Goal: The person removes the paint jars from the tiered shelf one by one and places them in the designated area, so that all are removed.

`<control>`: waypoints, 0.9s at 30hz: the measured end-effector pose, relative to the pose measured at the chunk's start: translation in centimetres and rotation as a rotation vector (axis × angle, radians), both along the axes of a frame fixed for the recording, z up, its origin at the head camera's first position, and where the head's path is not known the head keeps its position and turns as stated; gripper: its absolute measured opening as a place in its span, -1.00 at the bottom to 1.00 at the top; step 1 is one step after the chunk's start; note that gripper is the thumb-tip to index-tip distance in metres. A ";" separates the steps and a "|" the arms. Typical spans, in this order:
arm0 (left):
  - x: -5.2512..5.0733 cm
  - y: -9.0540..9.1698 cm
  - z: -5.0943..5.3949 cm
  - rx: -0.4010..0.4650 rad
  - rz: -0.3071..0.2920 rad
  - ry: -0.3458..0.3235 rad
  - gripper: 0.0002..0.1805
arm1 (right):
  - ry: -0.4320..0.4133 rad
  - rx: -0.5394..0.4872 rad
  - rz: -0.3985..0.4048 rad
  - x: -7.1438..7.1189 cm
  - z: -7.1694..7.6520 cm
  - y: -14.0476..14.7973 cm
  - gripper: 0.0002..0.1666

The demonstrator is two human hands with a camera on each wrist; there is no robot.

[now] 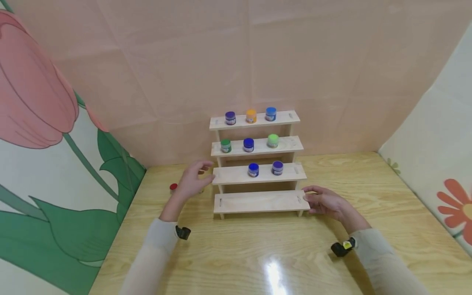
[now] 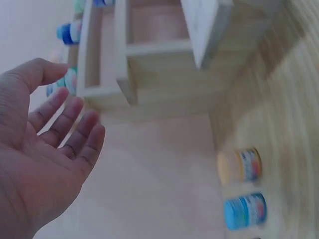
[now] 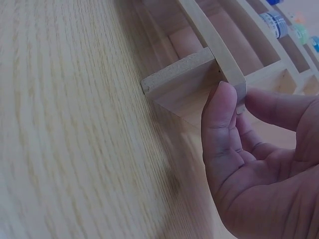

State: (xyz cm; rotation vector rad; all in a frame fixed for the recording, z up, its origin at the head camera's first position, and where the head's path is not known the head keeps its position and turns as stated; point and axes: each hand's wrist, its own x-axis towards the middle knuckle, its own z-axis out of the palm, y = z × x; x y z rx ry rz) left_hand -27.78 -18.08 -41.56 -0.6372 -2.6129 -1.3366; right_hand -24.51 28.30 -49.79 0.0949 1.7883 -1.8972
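Observation:
A tiered wooden display rack (image 1: 262,201) with four steps stands on the table. Its three upper steps carry small paint jars, among them a purple jar (image 1: 277,168) and a blue jar (image 1: 253,170). At the rack's right end, my right hand (image 1: 326,203) pinches the end of the lowest step (image 3: 232,69) between thumb and fingers. By the left end of the second step from below is my left hand (image 1: 193,180), fingers loosely bent and holding nothing. In the left wrist view, its palm (image 2: 45,169) appears with a gap between thumb and fingers.
A red-lidded jar (image 1: 173,187) sits on the table left of the rack, beside my left forearm. In the left wrist view, a yellow jar (image 2: 240,166) and a light blue jar (image 2: 245,211) stand on the table. A pink-covered wall (image 1: 184,82) rises behind.

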 end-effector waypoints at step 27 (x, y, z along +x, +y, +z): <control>-0.4 8.3 0.9 -0.147 -0.065 -0.027 -0.55 | 0.006 -0.008 0.006 0.1 0.0 0.0 -0.64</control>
